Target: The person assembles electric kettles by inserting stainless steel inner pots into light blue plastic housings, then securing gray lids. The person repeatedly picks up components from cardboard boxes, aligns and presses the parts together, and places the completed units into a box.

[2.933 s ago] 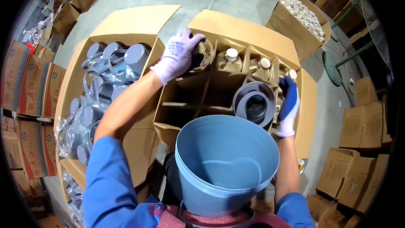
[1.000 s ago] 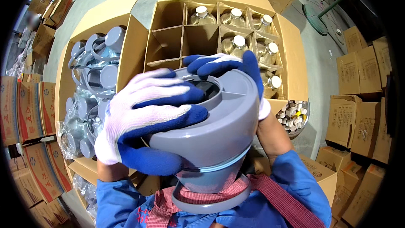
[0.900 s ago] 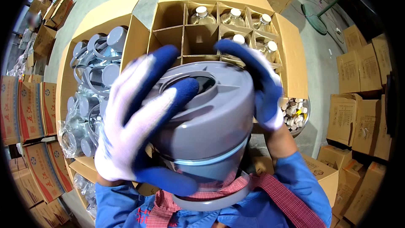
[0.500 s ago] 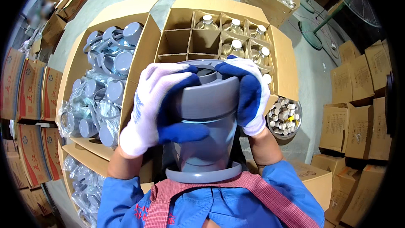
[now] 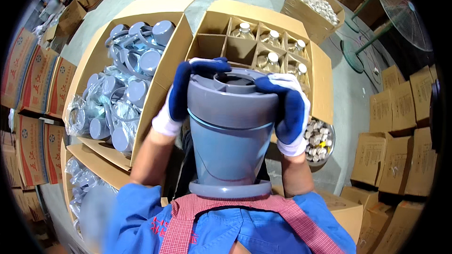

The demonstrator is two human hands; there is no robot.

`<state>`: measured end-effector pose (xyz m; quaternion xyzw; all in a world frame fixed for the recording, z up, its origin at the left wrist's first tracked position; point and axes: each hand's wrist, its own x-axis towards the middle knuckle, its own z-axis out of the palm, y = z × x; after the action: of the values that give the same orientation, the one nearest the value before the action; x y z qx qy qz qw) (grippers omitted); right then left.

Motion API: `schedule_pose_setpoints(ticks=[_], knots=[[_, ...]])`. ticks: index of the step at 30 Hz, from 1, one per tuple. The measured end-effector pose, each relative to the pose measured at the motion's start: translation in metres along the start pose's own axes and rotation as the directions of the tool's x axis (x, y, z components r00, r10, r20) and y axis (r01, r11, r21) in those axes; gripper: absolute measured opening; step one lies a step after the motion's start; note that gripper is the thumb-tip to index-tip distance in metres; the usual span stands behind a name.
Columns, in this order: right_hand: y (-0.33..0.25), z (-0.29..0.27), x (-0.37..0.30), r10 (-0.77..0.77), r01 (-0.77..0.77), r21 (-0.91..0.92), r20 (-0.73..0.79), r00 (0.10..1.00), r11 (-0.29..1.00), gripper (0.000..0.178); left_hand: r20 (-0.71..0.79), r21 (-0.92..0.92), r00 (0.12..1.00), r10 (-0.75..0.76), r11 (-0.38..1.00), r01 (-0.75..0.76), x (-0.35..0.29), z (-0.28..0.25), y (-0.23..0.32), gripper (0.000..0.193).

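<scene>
A grey-blue plastic container [image 5: 230, 148] stands upright in front of my chest, with a wide collar at the top, a tapered body and a broad round base. A round opening shows in its top. My left hand [image 5: 186, 84], in a white glove with a blue coated palm, grips the collar's left side, fingers hooked over the rim. Gloved the same way, my right hand [image 5: 287, 108] holds the collar's right side with its fingertips over the top edge. The underside of the base is hidden.
Left, an open carton [image 5: 160, 80] holds grey-blue plastic parts [image 5: 136, 91] in clear bags. Ahead is a divided carton [image 5: 322, 84] with clear bottles [image 5: 270, 62]. A bowl [image 5: 333, 143] of caps sits right. Beyond are a box of white pieces [image 5: 315, 4], a fan [image 5: 395, 14] and stacked cartons [image 5: 395, 155].
My left hand has shifted from the container's front left to the collar's side and top, exposing more of the body. The right hand stays on the collar. The view has shifted slightly.
</scene>
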<state>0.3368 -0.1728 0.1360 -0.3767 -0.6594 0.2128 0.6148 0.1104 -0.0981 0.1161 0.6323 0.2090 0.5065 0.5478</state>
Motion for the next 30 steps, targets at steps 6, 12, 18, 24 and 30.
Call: schedule_pose_setpoints(ticks=[6, 12, 18, 24, 30], knots=[[0.028, 0.003, 0.020, 0.369, -0.411, 0.410, 0.179, 0.912, 0.814, 0.080, 0.325, 0.566, 0.910, 0.258, 0.718, -0.406, 0.016, 0.006, 0.052, 0.053], [-0.024, 0.012, 0.031, -0.061, 0.123, -0.301, 0.206, 0.977, 0.946, 0.043, 0.192, -0.606, 0.946, -0.262, 0.726, 0.324, 0.033, 0.006, -0.033, 0.051], [0.046, -0.010, -0.005, -0.047, 0.029, 0.167, 0.109, 0.993, 0.986, 0.025, 0.020, -0.706, 0.960, -0.278, 0.676, 0.211, -0.005, 0.018, -0.048, 0.064], [0.059, 0.006, -0.001, 0.191, -0.184, 0.350, 0.014, 0.981, 0.919, 0.067, -0.178, 0.244, 0.973, 0.145, 0.965, -0.099, -0.009, 0.027, 0.029, 0.054], [-0.012, 0.004, 0.006, 0.262, -0.247, -0.181, 0.061, 0.963, 0.952, 0.076, 0.041, 0.043, 0.997, -0.066, 0.997, 0.064, -0.012, -0.023, 0.002, 0.040]])
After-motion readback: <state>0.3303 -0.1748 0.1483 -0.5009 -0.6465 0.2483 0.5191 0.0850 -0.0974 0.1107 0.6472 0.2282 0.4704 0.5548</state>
